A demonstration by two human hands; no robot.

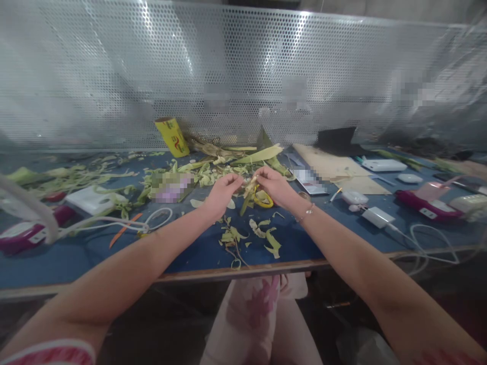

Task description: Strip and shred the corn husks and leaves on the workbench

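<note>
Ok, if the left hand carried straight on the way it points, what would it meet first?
Probably the pale plant piece pinched in the right hand, just past the tips of the left hand. Depth is unclear from this one view, so it may already be touching.

- left grip (224, 192), right grip (277, 185): bare, ungloved
- left forearm (148, 258), right forearm (353, 253): bare
- bracelet (307, 212): right wrist, thin, silvery, small charms
- left sleeve (57, 353): short, red-and-white, pale hem
- right sleeve (449, 357): reddish, blurred, mostly cut off
- lap clothing (262, 299): pale, magenta print
</note>
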